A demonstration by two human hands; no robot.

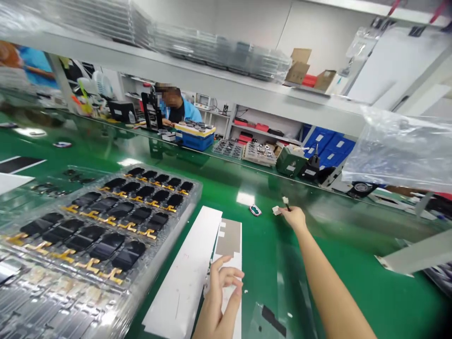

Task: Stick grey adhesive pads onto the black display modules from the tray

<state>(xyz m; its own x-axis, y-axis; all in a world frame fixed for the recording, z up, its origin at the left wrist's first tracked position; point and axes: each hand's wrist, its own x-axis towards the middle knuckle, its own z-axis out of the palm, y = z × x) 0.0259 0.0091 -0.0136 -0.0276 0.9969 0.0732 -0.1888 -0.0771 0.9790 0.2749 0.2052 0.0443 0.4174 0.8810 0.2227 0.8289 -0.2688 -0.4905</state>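
My left hand (219,301) hovers over a white sheet with a grey adhesive area (229,238). Its fingers are loosely curled and apart, with nothing in them. Stretched forward, my right hand (295,218) is closed on a small black stick with a pale end (286,202); its exact kind is too small to tell. A small white piece (276,210) is at those fingertips; whether it is gripped I cannot tell. Just left of it lies a small oval part with a pale rim (254,210). Long white paper strips (187,268) lie beside my left hand.
A clear plastic tray (196,188) with rows of black display screens (129,255) fills the left. Black strips on clear film (273,321) lie in front. A shelf (212,75) spans overhead. Across the bench a person (185,110) sits behind a blue bin (197,140).
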